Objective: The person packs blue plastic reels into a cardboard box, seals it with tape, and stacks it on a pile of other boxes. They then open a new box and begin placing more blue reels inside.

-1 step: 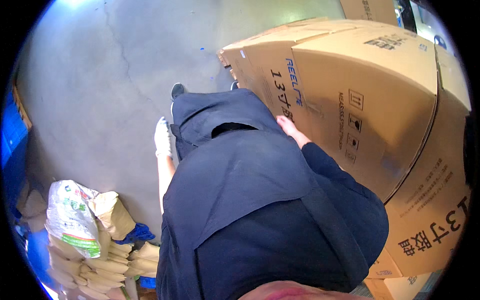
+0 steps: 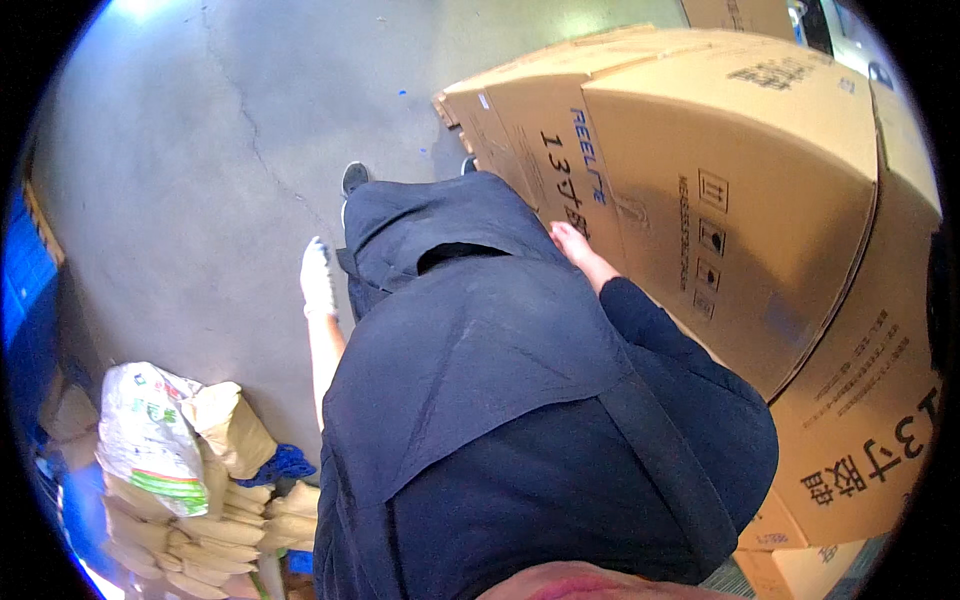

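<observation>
My left hand (image 2: 317, 278), in a white glove, hangs beside my dark apron (image 2: 470, 330) over the grey floor. Its fingers point forward, and I see nothing in it. On the other side, my bare right hand (image 2: 572, 243) hangs between the apron and a large brown cardboard box (image 2: 740, 230). Its fingers are loosely bent and partly turned from view, with no object showing in them. Whether this hand touches the box I cannot tell. Both forearms hang down along my body.
Large cardboard boxes line the right side, one with printed handling symbols. At lower left lie stacked beige sacks (image 2: 190, 550), a white printed bag (image 2: 150, 430) and crumpled blue material (image 2: 280, 464). A blue structure (image 2: 28, 260) stands at far left. Grey floor (image 2: 200, 200) stretches ahead.
My left hand has swung slightly outward, away from the apron. My right hand is a little farther forward. The surroundings have shifted slightly in view.
</observation>
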Available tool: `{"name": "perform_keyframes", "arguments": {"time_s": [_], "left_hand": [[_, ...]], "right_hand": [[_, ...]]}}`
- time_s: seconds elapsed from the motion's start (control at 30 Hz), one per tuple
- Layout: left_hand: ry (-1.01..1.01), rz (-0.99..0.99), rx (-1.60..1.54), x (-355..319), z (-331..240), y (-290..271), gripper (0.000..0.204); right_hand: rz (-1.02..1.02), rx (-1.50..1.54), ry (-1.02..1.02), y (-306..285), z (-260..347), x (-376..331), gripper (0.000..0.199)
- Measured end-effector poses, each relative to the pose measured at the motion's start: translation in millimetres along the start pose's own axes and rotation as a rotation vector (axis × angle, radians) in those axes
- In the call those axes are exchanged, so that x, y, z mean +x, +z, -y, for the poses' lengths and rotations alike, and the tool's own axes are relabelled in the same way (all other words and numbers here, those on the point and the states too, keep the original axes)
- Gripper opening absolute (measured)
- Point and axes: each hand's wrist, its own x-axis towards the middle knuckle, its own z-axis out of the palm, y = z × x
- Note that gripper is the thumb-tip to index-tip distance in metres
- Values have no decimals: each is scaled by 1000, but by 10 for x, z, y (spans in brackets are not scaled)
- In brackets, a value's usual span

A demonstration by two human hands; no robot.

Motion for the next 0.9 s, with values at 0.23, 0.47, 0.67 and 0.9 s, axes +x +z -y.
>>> {"name": "perform_keyframes", "arguments": {"time_s": [0.23,0.47,0.67,0.9], "left_hand": [[-243,-210,58,-64,221,-965,50],[-84,25,45,257,13,-31,49],[168,190,430,-138,-552,361,49],[-11,-11,566,-100,-153,-1517,46]], "right_hand": [[256,82,184,237,-664,-156,37],[46,507,389,129,-23,-621,41],[-48,-148,-40,-26,-365,-418,28],[45,-453,-599,1396,1677,-469,41]]}}
